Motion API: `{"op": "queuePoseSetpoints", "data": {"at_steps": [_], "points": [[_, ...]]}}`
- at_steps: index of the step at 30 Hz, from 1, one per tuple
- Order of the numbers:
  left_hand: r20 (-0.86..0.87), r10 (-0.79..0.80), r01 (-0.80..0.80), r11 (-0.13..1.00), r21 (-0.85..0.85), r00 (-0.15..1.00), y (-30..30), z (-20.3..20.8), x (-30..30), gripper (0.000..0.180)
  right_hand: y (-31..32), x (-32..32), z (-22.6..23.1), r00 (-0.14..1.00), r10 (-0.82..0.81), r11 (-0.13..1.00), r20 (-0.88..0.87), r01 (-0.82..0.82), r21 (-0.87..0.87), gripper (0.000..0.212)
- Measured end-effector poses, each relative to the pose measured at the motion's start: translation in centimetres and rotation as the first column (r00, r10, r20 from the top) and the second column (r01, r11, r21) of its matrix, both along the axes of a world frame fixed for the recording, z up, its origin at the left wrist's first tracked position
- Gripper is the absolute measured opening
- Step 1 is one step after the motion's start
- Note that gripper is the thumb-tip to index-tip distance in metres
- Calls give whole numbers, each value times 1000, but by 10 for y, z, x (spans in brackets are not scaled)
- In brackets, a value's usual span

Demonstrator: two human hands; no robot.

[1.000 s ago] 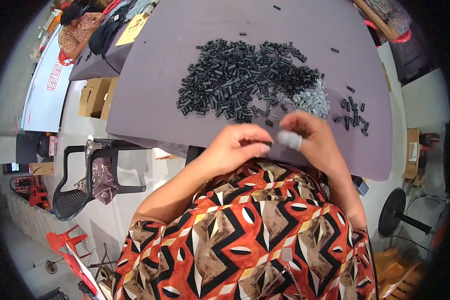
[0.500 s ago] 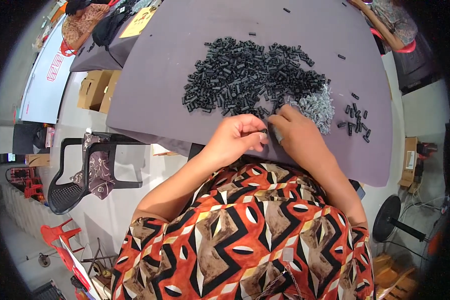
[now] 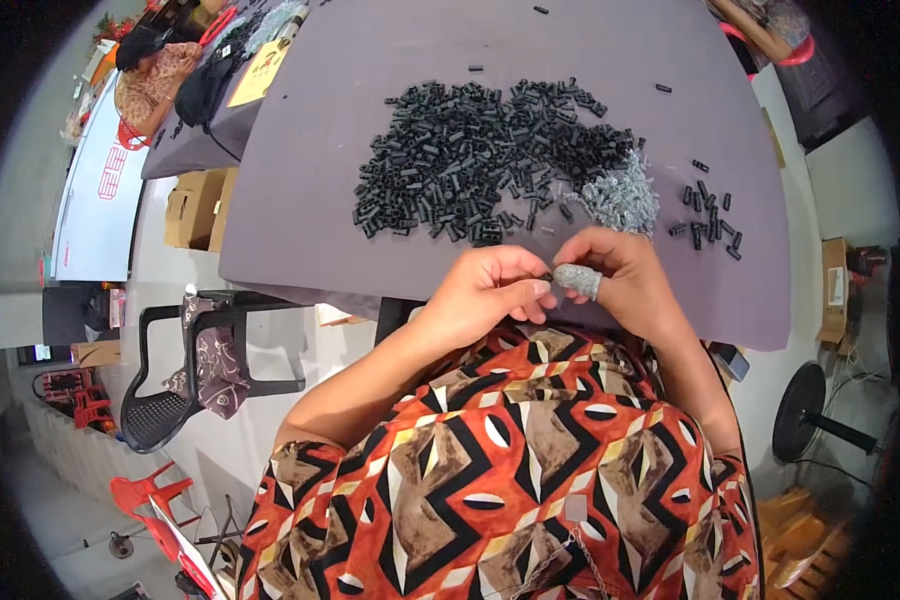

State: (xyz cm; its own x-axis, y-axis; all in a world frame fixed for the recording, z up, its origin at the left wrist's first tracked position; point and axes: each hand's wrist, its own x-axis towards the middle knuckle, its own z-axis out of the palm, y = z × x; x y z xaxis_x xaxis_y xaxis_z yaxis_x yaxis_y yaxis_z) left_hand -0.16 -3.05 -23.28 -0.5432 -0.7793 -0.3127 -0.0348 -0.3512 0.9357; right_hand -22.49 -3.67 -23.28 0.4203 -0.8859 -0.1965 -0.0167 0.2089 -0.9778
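Note:
My left hand (image 3: pixel 497 288) is closed, pinching a small black tube (image 3: pixel 546 277) whose end shows at the fingertips. Against it, fingertip to fingertip, my right hand (image 3: pixel 620 280) is closed too, with a grey knitted cover (image 3: pixel 577 281) on its thumb. What the right fingers grip is too small and hidden to name. Just beyond both hands lies a wide heap of short black tubes (image 3: pixel 440 160). A smaller heap of silvery, spring-like pieces (image 3: pixel 625 195) adjoins it on the right, close to my right hand.
Several black tubes (image 3: pixel 712 215) lie apart at the right of the cloth-covered table (image 3: pixel 300 190). A black chair (image 3: pixel 210 340) stands left, near a cardboard box (image 3: pixel 192 210). Farther left, another person (image 3: pixel 155 85) sits at a table; another person's arm (image 3: pixel 755 30) shows at far right.
My right hand has drawn back from the edge of the heaps to meet my left fingertips, and its covered thumb now shows. The view has shifted slightly.

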Motion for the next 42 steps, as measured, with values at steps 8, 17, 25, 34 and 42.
{"op": "queuePoseSetpoints", "data": {"at_steps": [8, 17, 25, 34, 42], "points": [[1, -7, 7, 1000, 24, 1000, -1, 0, -1, 15, 5, -4, 3, 992, 28, 977, -120, -52, -204, 20], [17, -6, 6, 1000, -1, 1000, -2, 5, 0, 14, 5, -2, 1, 999, 26, 990, -46, -32, -138, 22], [16, -15, 15, 1000, -24, 1000, -3, 8, -2, 14, 5, -3, 3, 1000, 22, 989, -15, -23, -147, 24], [74, -61, 63, 998, -17, 995, -1, 8, -6, 16, 12, 2, 25, 923, -79, 707, -376, -214, -674, 23], [43, -40, 45, 990, -135, 998, -3, 3, -10, 14, 6, -5, 16, 999, -3, 1000, -32, 2, -27, 33]]}}
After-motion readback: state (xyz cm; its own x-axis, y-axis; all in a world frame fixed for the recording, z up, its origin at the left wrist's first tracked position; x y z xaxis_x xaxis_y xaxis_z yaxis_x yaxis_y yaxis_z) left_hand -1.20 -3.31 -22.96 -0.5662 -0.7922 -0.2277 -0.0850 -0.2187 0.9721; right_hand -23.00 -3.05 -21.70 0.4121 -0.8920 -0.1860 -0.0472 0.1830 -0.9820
